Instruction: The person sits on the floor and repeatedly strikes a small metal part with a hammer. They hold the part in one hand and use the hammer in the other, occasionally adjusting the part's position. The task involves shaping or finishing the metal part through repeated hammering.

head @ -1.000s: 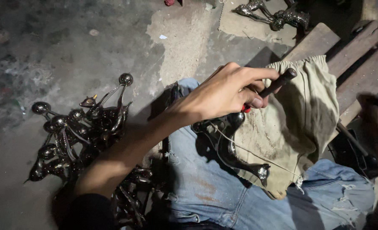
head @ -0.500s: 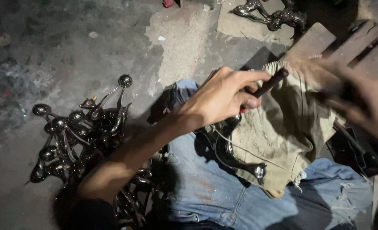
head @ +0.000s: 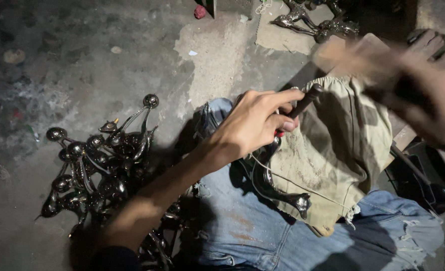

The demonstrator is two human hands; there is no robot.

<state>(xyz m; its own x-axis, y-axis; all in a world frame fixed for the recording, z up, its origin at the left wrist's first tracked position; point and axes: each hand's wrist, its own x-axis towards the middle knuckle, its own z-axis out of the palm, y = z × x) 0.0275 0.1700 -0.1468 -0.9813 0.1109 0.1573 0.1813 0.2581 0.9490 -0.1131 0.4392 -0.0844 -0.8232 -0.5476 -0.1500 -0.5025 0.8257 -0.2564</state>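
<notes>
My left hand (head: pixel 255 125) grips a dark rod-like tool handle (head: pixel 307 99) with a bit of red at the fingers, pressing it down on a curved dark metal piece (head: pixel 277 188). That piece lies on an olive cloth (head: pixel 333 150) spread over a leg in blue jeans (head: pixel 262 236). My right hand (head: pixel 413 95) is a blur at the upper right, raised above the cloth; it seems to hold something dark, but I cannot make out what.
A heap of dark shiny metal pieces with round ends (head: pixel 97 170) lies on the concrete floor (head: pixel 82 65) at the left. More metal castings (head: pixel 313 20) rest at the top. Wooden planks (head: pixel 433 40) run along the upper right.
My right hand has swung in from the right edge and risen over the cloth, now blurred. My left hand holds the tool in the same place.
</notes>
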